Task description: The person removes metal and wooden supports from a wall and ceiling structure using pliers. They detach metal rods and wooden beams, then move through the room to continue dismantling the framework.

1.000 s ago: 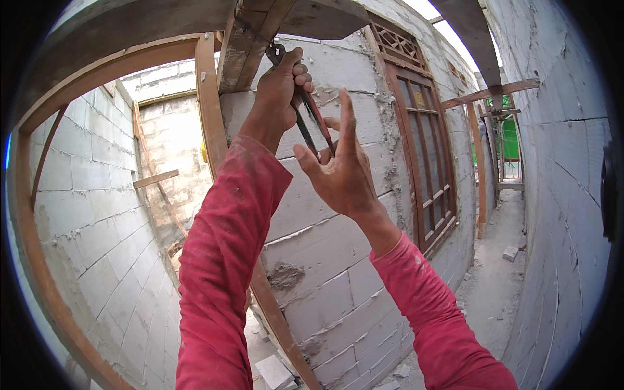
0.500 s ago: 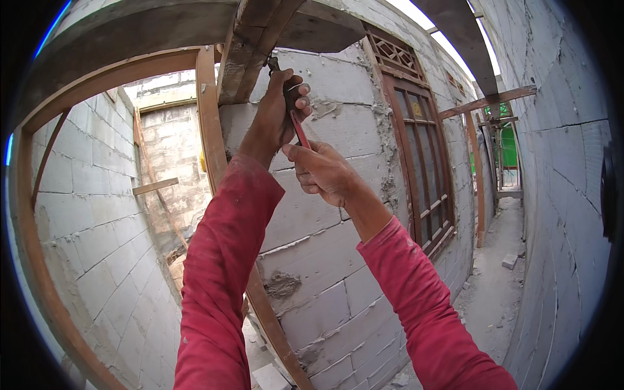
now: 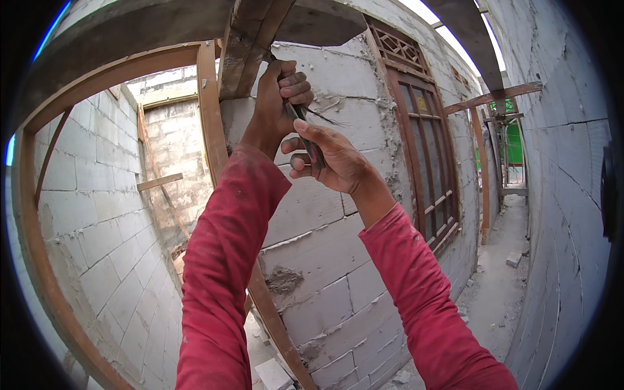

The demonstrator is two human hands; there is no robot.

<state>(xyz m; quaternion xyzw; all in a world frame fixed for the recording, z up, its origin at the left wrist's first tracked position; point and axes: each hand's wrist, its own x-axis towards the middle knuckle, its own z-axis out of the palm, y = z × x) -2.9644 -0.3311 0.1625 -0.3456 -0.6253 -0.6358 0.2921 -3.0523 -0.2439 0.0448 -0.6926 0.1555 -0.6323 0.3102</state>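
Note:
Raised against the underside of a wooden beam, my left hand is closed in a fist. Thin dark strands, like a bundle of wire, poke out of it to the right. A bit of something dark shows above the fist, beside the beam; most of it is hidden. Just below and to the right, my right hand has its thumb and fingers around a slim dark tool with a red part. That tool's upper end runs up to my left fist, and its kind cannot be made out.
A pale block wall stands behind my hands. To its left is a wooden frame post. A brown window sits to the right. Farther right, a narrow passage has rubble on its floor and a wooden crossbar overhead.
My right hand has shifted slightly right and its fingers have loosened and spread. The red part has dropped lower into it. The dark strands now stick out beside my left fist.

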